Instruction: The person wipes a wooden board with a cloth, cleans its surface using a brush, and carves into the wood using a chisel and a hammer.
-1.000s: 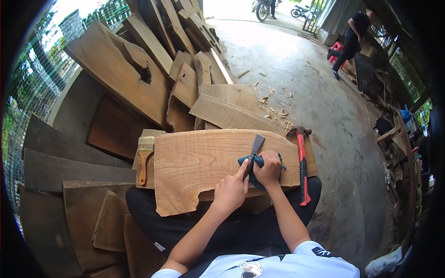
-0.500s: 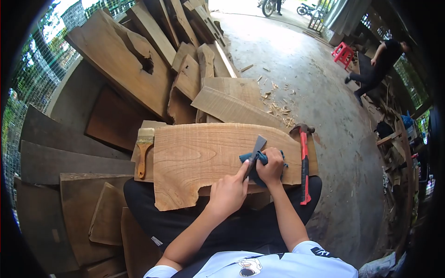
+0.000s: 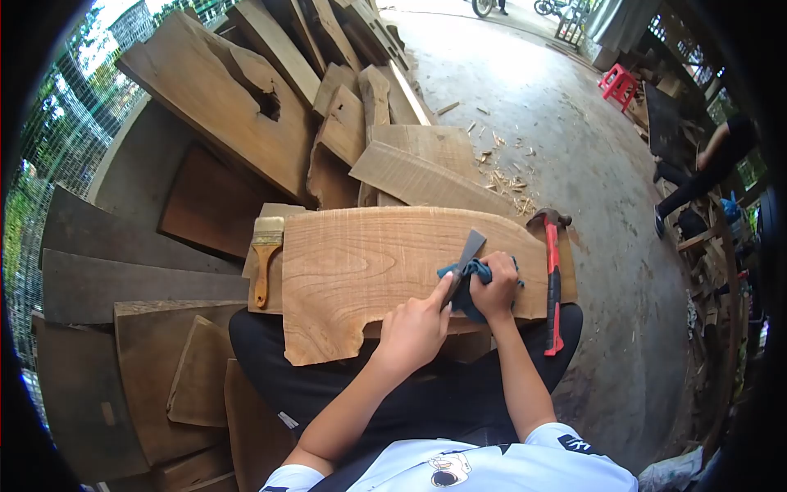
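Note:
A wooden board (image 3: 352, 262) with a notched lower left edge lies across my lap. My left hand (image 3: 414, 328) holds the dark handle of a flat metal scraper (image 3: 471, 248), whose blade points up and away over the board. Bunched in my right hand (image 3: 495, 287) is a blue cloth (image 3: 471, 305), pressed against the scraper. To the left lies a flat brush (image 3: 266, 256) with a wooden handle. A hammer (image 3: 554, 271) with a red and black handle rests at the board's right end.
Wooden planks (image 3: 221, 107) lean and lie at the left and ahead. Wood chips (image 3: 508, 184) are scattered on the concrete floor (image 3: 607, 246). A red stool (image 3: 619, 86) stands farther off. At the right a person (image 3: 709, 164) in dark clothes walks near piled scrap wood.
The view has shifted slightly, with the board now lying a little higher and to the right. The person in dark clothes has moved right and nearer. Both hands keep their hold.

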A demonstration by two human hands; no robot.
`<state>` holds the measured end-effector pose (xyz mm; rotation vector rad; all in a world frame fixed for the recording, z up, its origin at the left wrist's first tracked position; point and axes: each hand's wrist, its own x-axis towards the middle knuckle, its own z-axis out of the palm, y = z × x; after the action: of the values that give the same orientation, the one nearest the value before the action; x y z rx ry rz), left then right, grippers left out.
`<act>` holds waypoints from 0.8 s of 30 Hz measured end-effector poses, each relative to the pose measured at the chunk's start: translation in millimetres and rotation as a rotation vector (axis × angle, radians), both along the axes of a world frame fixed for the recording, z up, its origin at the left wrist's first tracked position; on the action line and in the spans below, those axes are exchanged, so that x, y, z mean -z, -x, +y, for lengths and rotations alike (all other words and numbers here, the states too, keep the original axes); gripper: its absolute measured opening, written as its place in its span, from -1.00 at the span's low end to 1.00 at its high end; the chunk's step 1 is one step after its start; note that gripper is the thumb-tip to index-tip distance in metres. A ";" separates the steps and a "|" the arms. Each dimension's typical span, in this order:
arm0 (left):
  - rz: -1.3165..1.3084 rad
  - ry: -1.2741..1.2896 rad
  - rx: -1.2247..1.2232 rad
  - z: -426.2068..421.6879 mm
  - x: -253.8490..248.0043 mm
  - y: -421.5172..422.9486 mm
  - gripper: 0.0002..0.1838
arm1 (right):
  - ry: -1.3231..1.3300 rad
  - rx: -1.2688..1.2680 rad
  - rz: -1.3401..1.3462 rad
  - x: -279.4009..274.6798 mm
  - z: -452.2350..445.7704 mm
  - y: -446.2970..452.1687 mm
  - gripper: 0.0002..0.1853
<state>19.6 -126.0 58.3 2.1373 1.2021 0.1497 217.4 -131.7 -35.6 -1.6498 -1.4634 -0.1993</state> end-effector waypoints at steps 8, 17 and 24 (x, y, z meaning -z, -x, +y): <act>-0.039 -0.007 -0.022 -1.9 7.2 -7.4 -0.41 | 0.012 0.004 -0.018 3.7 0.7 -1.8 -0.91; -0.038 0.030 -0.085 -2.0 23.1 7.6 -0.39 | 0.036 0.020 -0.040 2.1 0.2 -0.7 -0.90; -0.239 0.057 -0.276 -34.4 32.1 92.3 -0.29 | 0.039 0.003 -0.035 2.5 2.0 -1.0 -0.90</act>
<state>-72.6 -160.4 26.1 1.8366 1.3341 0.4724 218.4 -129.7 -38.1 -1.6875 -1.5003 -0.2035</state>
